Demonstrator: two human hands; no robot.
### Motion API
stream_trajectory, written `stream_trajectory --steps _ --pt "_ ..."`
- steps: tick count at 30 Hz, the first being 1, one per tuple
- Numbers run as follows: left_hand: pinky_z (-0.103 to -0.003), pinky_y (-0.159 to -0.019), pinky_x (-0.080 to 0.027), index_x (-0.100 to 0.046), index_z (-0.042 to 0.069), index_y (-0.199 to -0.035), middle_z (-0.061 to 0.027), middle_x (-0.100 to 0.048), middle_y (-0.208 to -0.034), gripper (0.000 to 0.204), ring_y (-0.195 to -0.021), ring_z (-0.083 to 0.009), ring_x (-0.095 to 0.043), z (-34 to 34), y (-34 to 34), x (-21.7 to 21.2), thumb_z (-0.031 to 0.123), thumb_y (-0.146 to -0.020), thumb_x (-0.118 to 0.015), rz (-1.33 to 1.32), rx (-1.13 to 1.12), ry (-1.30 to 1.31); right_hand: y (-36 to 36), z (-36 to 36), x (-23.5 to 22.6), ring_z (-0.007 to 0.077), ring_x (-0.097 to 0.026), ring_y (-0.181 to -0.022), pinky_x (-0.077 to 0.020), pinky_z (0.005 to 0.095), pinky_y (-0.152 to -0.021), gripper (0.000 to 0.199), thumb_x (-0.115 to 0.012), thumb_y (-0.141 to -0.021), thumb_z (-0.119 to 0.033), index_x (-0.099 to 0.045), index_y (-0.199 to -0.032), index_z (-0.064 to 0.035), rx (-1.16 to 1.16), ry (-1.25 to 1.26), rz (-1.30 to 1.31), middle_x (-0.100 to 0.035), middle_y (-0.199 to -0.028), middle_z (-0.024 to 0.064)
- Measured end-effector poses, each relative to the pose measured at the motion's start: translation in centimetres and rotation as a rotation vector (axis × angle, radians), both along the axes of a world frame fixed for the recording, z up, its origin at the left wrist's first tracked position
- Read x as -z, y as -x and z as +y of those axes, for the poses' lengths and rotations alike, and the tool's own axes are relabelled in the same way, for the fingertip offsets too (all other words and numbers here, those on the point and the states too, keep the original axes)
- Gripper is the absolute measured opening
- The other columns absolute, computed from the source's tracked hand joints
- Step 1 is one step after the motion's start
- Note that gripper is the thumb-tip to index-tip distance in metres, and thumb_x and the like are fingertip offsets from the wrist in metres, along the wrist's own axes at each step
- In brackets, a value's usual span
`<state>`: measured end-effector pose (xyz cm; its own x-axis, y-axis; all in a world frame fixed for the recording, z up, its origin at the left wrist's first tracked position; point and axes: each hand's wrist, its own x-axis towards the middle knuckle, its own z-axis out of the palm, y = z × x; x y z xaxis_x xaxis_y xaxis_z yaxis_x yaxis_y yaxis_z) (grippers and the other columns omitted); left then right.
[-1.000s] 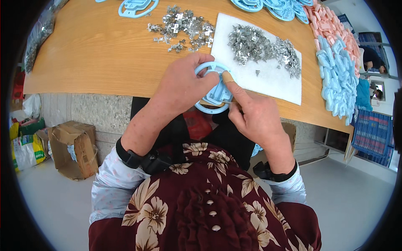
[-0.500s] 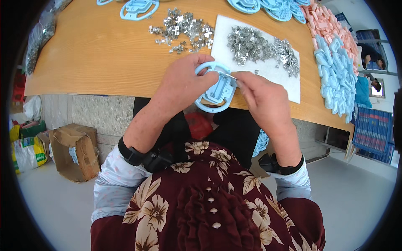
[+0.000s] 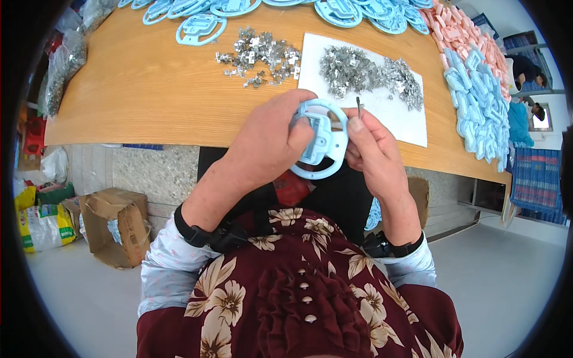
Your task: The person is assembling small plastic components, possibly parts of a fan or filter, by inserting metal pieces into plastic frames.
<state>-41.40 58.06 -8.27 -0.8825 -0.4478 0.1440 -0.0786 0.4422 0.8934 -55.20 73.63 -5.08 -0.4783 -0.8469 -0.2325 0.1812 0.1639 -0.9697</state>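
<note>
My left hand [image 3: 271, 134] grips a light blue plastic toy steering wheel [image 3: 338, 138] by its left side, thumb pressed over the inner frame. The wheel is tilted above the table's front edge, its recessed middle facing me. Pinched in my right hand [image 3: 377, 149] is a thin metal tool [image 3: 359, 105] whose narrow dark tip points up and away. Its lower part is hidden by the fingers, so I cannot tell its exact kind. The right fingers are close beside the wheel's right rim; whether they touch it is unclear.
Small metal clips [image 3: 262, 53] lie loose on the wooden table [image 3: 137, 89]. More metal pieces [image 3: 352, 68] sit on a white sheet [image 3: 310, 83]. Blue wheels [image 3: 200, 30] line the far side. Blue [image 3: 477, 107] and pink plastic parts [image 3: 459, 33] are heaped right. A cardboard box [image 3: 116, 230] stands left.
My right hand has drawn back from the wheel's middle, and the tool's tip has swung upward. The wheel has turned and shifted slightly right and nearer. The head view has tilted a little.
</note>
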Motion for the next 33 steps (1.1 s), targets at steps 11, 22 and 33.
stream_trajectory --steps 11,22,33 --pt "-0.037 -0.084 -0.059 -0.049 -0.003 -0.137 -0.0218 -0.063 -0.124 0.047 -0.113 -0.0305 -0.064 -0.7 -0.4 1.8 0.027 -0.100 -0.053 0.315 0.204 -1.298 -2.9 -2.2 1.1 0.0188 -0.071 -0.086 -0.0550 0.0309 -0.073 0.036 -0.051 -0.094 0.000 -0.059 -0.129 -0.0044 0.018 0.184 0.535 -0.071 -0.099 0.0135" --pt "-0.039 -0.092 -0.055 -0.047 0.000 -0.138 -0.0185 -0.061 -0.122 0.046 -0.106 -0.0267 -0.065 0.3 1.0 0.0 0.027 -0.101 -0.050 0.164 0.042 -1.193 -3.0 -1.0 0.8 0.0154 -0.053 -0.050 -0.0441 0.0320 -0.052 0.047 -0.073 -0.080 -0.011 -0.060 -0.126 -0.0081 -0.077 0.278 0.841 -0.050 -0.056 0.0017" --pt "-0.029 -0.092 -0.050 -0.045 0.006 -0.138 -0.0049 -0.059 -0.125 0.041 -0.109 -0.0115 -0.057 2.1 2.1 0.3 0.019 -0.101 -0.057 0.325 -0.069 -1.037 1.8 3.7 0.8 0.0095 -0.057 -0.087 -0.0478 0.0280 -0.079 0.028 -0.054 -0.102 -0.026 -0.062 -0.110 -0.0002 0.043 -0.023 0.197 -0.064 -0.095 0.0015"
